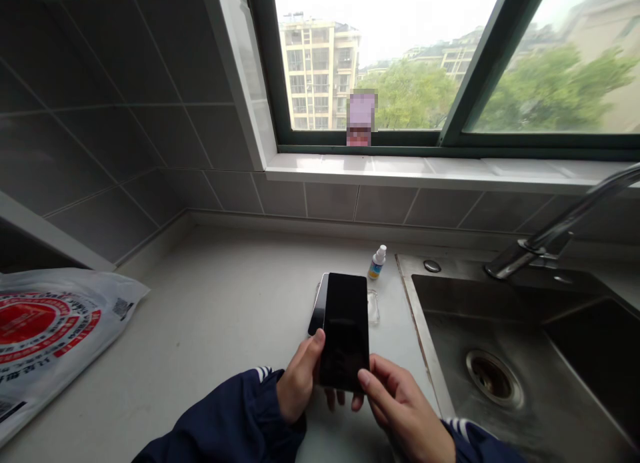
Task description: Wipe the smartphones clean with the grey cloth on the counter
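A black phone, its dark screen facing up, is held above the counter between my two hands. My left hand grips its lower left edge, thumb along the side and some fingertips showing below it. At the lower right corner, my right hand pinches the phone with the thumb on its front. Partly hidden behind the phone, a second dark, flat device lies on the counter. A clear case shows to the phone's right. Beyond it stands a small white-capped bottle with a blue and yellow label.
The pale counter meets a steel sink with a faucet on the right. A white plastic bag with red print lies at the left. A tiled ledge runs under the window at the back.
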Available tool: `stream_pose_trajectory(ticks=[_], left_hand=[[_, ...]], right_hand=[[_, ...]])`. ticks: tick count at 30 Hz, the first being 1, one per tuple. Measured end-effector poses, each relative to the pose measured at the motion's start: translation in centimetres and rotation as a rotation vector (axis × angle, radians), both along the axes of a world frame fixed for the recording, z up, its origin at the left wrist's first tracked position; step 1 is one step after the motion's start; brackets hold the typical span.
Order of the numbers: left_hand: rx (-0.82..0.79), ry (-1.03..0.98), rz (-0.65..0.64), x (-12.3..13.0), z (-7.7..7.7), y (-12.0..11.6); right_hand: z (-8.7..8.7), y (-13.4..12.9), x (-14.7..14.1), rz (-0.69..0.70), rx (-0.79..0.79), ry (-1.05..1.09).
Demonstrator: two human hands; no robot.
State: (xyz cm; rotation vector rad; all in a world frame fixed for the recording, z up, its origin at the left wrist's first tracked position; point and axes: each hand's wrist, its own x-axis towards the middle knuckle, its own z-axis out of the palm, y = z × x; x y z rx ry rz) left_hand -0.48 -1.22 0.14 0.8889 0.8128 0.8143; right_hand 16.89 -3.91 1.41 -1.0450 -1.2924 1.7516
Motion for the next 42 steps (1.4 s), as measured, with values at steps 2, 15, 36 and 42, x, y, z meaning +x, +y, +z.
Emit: stream_pose_trajectory(ticks=[2, 15, 36, 42], left_hand=[[0.179, 0.197, 0.145, -0.1, 0.3, -0.1], [0.743, 0.913, 0.401, -1.5, -0.2, 2.1], [0.142, 0.413, 0.369, -2.8, -0.6, 4.6], [0.093, 0.349, 0.276, -3.2, -1.1, 4.8]], right_hand=[[0.0, 0.5, 0.6, -0.050, 0.007, -0.036], [-2.1, 2.3, 2.2, -0.156, 0.038, -0.236], [-4.3, 3.3, 3.5, -0.160, -0.005, -0.377], [-3.9, 3.3, 3.6, -0.199, 0.059, -0.440]])
